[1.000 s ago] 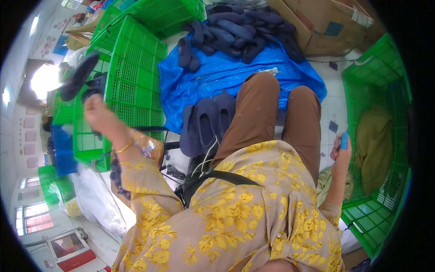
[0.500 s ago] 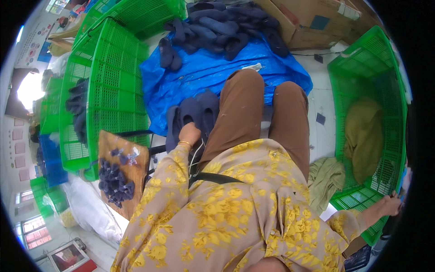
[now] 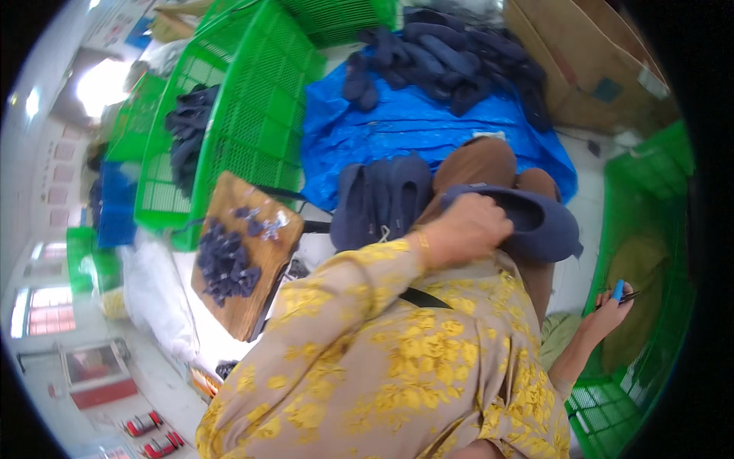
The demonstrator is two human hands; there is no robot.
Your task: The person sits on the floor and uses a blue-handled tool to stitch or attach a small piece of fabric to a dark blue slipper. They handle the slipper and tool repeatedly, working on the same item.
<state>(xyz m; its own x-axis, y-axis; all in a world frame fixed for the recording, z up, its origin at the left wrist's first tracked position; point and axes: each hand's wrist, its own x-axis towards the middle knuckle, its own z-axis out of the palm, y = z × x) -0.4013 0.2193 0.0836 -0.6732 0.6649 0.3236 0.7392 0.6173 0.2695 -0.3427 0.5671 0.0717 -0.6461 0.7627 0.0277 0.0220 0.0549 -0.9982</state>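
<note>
Currently the left hand [image 3: 468,226] is closed on one end of a navy slip-on shoe [image 3: 556,233], fingers wrapped over its rim. That shoe is in front of the brown-trousered knees [image 3: 480,161], tilted so its opening faces up; whether it touches the legs I cannot tell. Out to the side, the right hand [image 3: 612,301] has its fingers drawn together around a slim dark object [image 3: 630,297], too small to identify, and one finger wears a blue cover [image 3: 618,289]. It appears in front of the green crate on the right [image 3: 654,157], which holds olive cloth [image 3: 642,264].

Beside the left knee, a row of navy shoes [image 3: 409,195] stands close together at the near edge of a blue sheet [image 3: 436,130]. Along the far edge of that sheet, more shoes lie in a jumbled pile [image 3: 451,57], next to a cardboard box [image 3: 577,84].

On the person's left is a wooden board [image 3: 261,281]; small dark pieces [image 3: 225,268] are heaped toward its left edge, and shiny clear bits [image 3: 274,225] lie near its right corner. Just beyond the board's far corner, another green crate [image 3: 260,115] has dark items [image 3: 191,130] at its left side.
</note>
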